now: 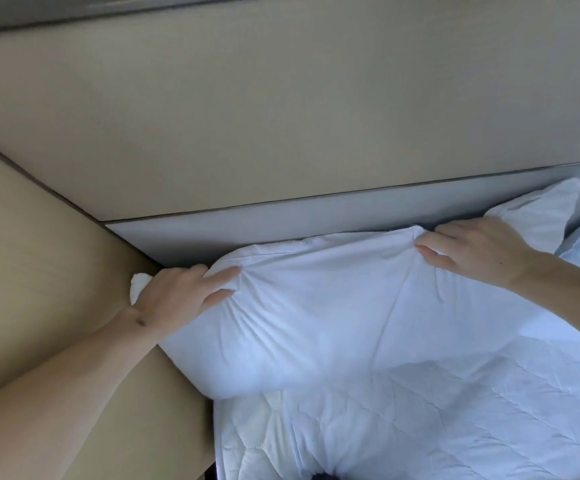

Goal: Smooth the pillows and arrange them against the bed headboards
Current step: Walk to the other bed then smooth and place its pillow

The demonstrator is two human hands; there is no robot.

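Gripping white pillow (pixel 333 306) w/ left hand (pixel 177 292), right hand (pixel 472 251), headboard (pixel 247 230) behind

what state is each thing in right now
pillow: wrinkled, top edge at the headboard, gripped by both hands
second pillow: behind the first, corner sticking up against the headboard
left hand: grip pinching the pillow's left top corner
right hand: grip pinching the pillow's top edge
quilt: creased, spread flat
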